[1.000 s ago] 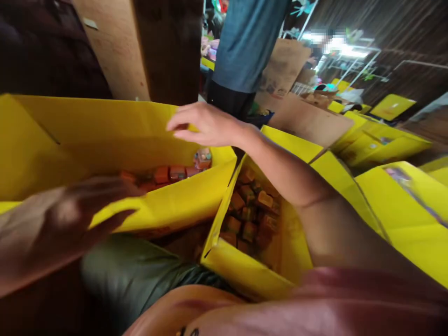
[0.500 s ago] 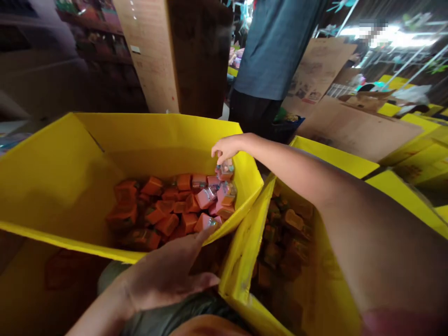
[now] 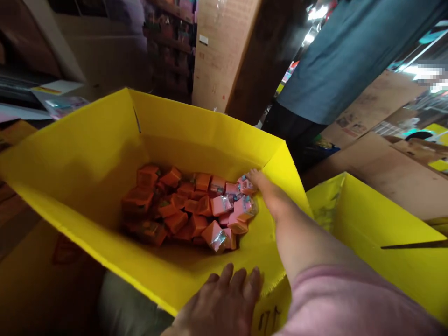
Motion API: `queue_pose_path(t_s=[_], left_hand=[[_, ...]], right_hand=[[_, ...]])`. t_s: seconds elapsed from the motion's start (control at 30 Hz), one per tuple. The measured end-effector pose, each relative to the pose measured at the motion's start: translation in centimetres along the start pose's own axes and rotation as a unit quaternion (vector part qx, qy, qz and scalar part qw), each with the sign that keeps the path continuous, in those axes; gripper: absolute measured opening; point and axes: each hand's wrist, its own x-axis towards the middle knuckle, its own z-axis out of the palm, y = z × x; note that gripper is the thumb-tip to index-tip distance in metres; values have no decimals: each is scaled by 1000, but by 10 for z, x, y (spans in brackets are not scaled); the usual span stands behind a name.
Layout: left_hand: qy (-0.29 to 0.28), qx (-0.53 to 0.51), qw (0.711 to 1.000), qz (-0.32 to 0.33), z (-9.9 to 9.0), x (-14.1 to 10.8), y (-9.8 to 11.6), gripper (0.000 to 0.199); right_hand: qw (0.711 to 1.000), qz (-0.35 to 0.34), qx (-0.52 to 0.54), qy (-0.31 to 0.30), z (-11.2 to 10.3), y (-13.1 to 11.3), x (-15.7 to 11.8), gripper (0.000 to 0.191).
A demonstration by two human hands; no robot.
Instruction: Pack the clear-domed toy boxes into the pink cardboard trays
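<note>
A large yellow bin (image 3: 210, 123) holds several small orange and pink packages (image 3: 177, 221), some with clear fronts. Inside its right end, my right hand (image 3: 256, 179) reaches down to a pink package (image 3: 246, 185) at the top of the pile; its fingertips touch that package, and whether they grip it is hidden. My left hand (image 3: 227, 291) rests with fingers spread on the bin's near edge, holding nothing.
A second yellow bin (image 3: 392, 224) stands to the right. Behind are a tall cardboard box (image 3: 222, 51), a person in a grey-blue top (image 3: 343, 60) and flattened cardboard (image 3: 381, 163). Dark handwriting marks the near bin wall.
My right hand has gone lower, from above the pile onto the pink package. My left hand has moved right onto the bin's edge. The view has turned left, and the second bin's packages are out of sight.
</note>
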Motion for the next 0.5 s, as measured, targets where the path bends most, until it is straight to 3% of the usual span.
queue_pose_path(t_s=[0.1,0.17,0.27,0.33,0.37,0.43,0.5], left_hand=[[-10,-4,1000,18,-5,5,-6,76],[33,-15,998,47,-6,6,-13,81],[212,-21,976,41,-22,4,-28,72],[364,26,931,0,-47,3,-41,69],[431,64,900,-23,-63,2,-48,71],[521,125,842,-72,-97,1,-63,85],[523,99,838,-123,-124,-2,-77,102]], right_hand=[[1000,9,23,-2,2,7,7,78],[999,15,48,1,-12,16,14,66],[994,-16,104,-6,-57,30,23,64],[978,-95,182,-17,-96,33,23,69],[954,-163,252,-20,-116,30,19,72],[877,-315,362,-17,-155,17,5,78],[803,-437,405,-4,-185,-3,-14,82]])
